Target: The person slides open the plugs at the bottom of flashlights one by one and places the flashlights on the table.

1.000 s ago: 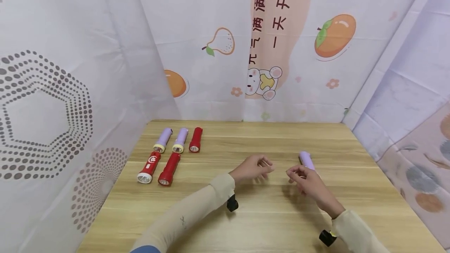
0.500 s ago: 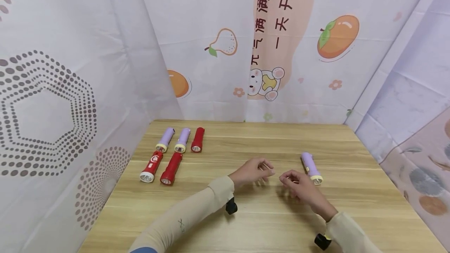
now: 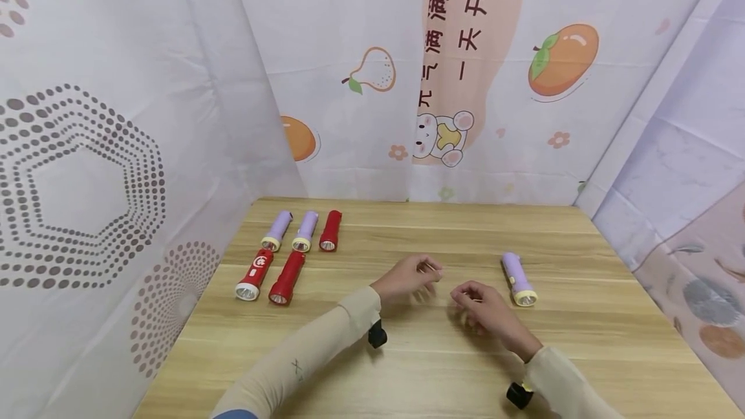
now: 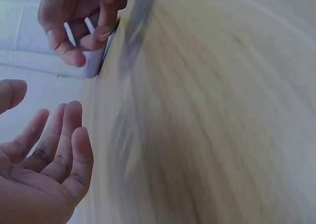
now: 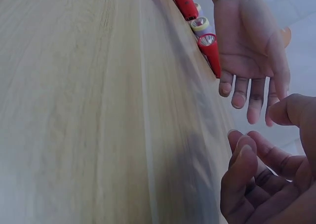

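Left hand (image 3: pixel 407 278), right hand (image 3: pixel 491 310) loosely curled, pinching nothing. Lilac flashlight (image 3: pixel 517 277) nearer tabletop's (image 3: pixel 628 328) right edge: looks light, stiff, slick; grab mid-body.

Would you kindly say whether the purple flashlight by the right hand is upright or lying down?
Lying down: the purple flashlight rests lengthwise along the wooden tabletop.

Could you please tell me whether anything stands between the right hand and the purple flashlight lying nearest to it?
Nothing visible does: in the head view, only wooden tabletop shows between the right hand and the purple flashlight on its right.
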Action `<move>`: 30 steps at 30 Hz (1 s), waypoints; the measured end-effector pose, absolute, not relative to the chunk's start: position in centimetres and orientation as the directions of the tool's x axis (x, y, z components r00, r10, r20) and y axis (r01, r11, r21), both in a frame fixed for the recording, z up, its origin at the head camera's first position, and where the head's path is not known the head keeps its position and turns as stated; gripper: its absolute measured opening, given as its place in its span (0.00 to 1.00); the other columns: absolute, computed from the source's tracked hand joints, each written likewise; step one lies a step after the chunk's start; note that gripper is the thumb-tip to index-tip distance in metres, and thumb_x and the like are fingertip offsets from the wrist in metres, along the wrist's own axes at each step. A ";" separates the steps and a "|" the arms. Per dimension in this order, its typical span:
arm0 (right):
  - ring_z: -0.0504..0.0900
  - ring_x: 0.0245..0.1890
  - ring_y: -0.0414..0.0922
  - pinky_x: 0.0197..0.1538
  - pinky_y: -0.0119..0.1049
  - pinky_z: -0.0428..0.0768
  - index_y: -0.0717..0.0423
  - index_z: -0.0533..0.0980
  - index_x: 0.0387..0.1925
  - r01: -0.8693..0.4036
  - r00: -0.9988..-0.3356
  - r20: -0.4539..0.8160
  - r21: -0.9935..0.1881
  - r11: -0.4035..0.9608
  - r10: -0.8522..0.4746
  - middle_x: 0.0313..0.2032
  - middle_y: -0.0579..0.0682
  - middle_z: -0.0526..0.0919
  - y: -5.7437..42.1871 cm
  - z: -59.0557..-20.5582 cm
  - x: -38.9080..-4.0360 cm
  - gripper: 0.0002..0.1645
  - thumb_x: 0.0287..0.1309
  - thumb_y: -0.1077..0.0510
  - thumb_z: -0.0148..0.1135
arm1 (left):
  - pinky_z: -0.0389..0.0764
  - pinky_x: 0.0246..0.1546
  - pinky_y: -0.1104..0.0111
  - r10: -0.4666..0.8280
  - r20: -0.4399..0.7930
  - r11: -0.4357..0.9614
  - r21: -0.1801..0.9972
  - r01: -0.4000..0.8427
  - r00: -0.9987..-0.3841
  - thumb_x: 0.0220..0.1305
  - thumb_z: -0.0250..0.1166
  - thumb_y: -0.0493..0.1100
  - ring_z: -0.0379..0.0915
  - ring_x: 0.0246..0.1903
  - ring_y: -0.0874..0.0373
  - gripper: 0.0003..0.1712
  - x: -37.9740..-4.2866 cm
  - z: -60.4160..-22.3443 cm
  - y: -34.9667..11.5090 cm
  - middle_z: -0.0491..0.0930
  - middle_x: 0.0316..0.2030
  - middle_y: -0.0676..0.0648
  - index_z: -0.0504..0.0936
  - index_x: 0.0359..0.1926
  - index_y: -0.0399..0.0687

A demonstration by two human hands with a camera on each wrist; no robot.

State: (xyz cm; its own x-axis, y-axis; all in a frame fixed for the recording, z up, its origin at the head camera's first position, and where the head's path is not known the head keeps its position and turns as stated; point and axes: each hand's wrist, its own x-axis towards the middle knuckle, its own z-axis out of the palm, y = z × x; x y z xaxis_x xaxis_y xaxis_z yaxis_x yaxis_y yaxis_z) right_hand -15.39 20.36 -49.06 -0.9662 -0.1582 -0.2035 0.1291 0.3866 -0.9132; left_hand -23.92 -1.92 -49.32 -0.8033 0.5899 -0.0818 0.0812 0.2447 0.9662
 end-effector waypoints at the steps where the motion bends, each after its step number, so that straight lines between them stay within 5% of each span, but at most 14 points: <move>1: 0.73 0.21 0.43 0.20 0.33 0.74 0.63 0.77 0.53 0.129 -0.965 -0.206 -0.912 0.388 -0.163 0.37 0.56 0.82 20.2 -49.1 -15.4 0.25 0.73 0.44 0.60 | 0.85 0.35 0.58 0.587 -0.083 0.247 0.966 0.081 -0.806 0.73 0.65 0.53 0.85 0.38 0.48 0.15 -24.1 -49.3 -2.2 0.84 0.44 0.43 0.82 0.52 0.52; 9: 0.71 0.18 0.43 0.19 0.33 0.73 0.63 0.77 0.54 0.092 -0.955 -0.186 -0.925 0.368 -0.230 0.37 0.59 0.83 18.1 -48.9 -16.5 0.27 0.74 0.42 0.59 | 0.85 0.38 0.59 0.528 -0.058 0.258 0.961 0.095 -0.847 0.73 0.65 0.54 0.85 0.40 0.48 0.15 -25.9 -49.0 -4.7 0.84 0.42 0.48 0.82 0.52 0.51; 30: 0.73 0.18 0.42 0.18 0.31 0.71 0.60 0.80 0.50 0.040 -0.934 -0.166 -0.929 0.367 -0.318 0.35 0.55 0.84 12.3 -49.5 -17.7 0.20 0.74 0.46 0.59 | 0.84 0.47 0.56 0.377 -0.032 0.348 0.931 0.109 -0.926 0.76 0.62 0.50 0.84 0.43 0.45 0.19 -29.4 -46.7 -11.3 0.83 0.45 0.43 0.80 0.55 0.40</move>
State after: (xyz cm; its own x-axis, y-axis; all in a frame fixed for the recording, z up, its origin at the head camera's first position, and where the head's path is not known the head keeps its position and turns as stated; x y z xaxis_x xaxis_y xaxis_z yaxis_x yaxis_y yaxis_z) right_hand -17.71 12.27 -49.53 -0.9335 -0.3178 -0.1659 0.0402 0.3671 -0.9293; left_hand -29.35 -11.35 -46.69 -0.9258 0.3767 -0.0322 0.1094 0.3485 0.9309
